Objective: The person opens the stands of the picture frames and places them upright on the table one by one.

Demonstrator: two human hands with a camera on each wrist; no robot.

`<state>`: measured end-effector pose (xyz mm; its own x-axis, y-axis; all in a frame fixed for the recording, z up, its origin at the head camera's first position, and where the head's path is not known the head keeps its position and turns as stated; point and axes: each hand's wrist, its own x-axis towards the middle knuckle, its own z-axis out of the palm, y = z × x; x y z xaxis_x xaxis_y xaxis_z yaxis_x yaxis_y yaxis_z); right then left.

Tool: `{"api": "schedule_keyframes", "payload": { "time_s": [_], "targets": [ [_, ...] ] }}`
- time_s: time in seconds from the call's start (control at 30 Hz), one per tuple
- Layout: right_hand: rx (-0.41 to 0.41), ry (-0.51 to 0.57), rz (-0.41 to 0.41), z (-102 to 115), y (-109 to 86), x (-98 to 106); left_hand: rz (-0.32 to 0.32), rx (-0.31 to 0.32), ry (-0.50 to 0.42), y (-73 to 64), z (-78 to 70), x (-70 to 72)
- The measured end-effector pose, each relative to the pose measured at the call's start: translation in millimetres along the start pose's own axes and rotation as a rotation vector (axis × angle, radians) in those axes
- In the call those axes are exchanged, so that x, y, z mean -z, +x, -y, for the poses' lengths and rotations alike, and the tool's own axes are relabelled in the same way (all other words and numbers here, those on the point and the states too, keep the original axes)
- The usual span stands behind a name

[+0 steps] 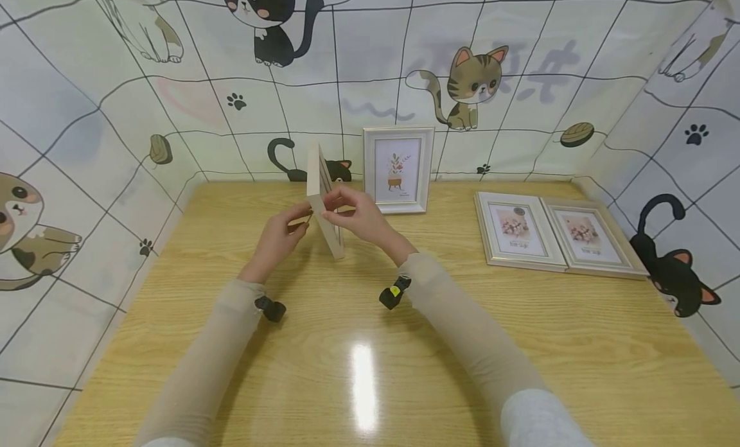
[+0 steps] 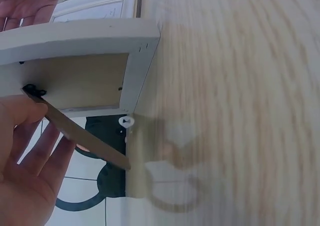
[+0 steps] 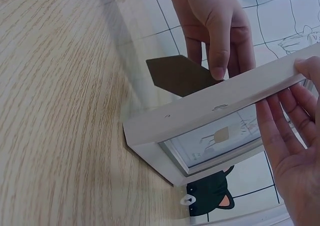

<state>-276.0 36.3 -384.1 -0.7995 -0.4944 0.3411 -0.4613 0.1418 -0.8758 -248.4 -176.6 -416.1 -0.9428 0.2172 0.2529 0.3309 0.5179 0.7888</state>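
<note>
A white picture frame point(image 1: 331, 234) stands nearly edge-on in the head view, its lower edge at the tabletop. My right hand point(image 1: 367, 219) grips its near side edge, thumb on the edge and fingers against the front. From the back of the frame a brown stand leg point(image 2: 92, 145) is swung out, its hinge end at the dark backing. Thumb and fingers of my left hand point(image 1: 277, 240) pinch this leg near the hinge. In the right wrist view the leg's flat, pointed end point(image 3: 175, 75) sticks out behind the frame, and a plant print shows behind the glass.
Another white frame point(image 1: 426, 174) with a potted plant print stands upright against the cat-patterned backdrop point(image 1: 370, 100). Two frames with pink pictures, one white point(image 1: 552, 257) and one beige point(image 1: 624, 257), lie side by side at the right of the wooden table point(image 1: 324, 344).
</note>
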Motion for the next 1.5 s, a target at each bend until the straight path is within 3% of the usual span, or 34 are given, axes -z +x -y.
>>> {"api": "schedule_keyframes", "payload": {
  "time_s": [0.27,0.63,0.83,1.03,1.33,1.5],
  "targets": [
    [0.011,-0.014,0.009,-2,0.6,1,0.004,-0.055,0.144,0.3,-2.1,4.5],
    [0.017,-0.004,0.031,-2,2.0,2,-0.023,-0.15,0.416,1.1,-6.8,9.0],
    [-0.01,0.012,0.015,-1,-0.1,3,-0.001,-0.099,0.407,0.3,-11.9,3.8],
    [-0.018,0.015,-0.001,-1,-1.5,5,-0.039,-0.039,0.325,-6.6,-21.2,0.0],
    [-0.019,0.016,-0.01,-6,-2.3,6,-0.141,-0.106,0.274,-20.0,-30.6,-7.5],
    [-0.021,0.017,-0.01,-7,-2.6,7,-0.174,-0.104,0.248,-26.7,-32.2,-13.2]
  ]
}}
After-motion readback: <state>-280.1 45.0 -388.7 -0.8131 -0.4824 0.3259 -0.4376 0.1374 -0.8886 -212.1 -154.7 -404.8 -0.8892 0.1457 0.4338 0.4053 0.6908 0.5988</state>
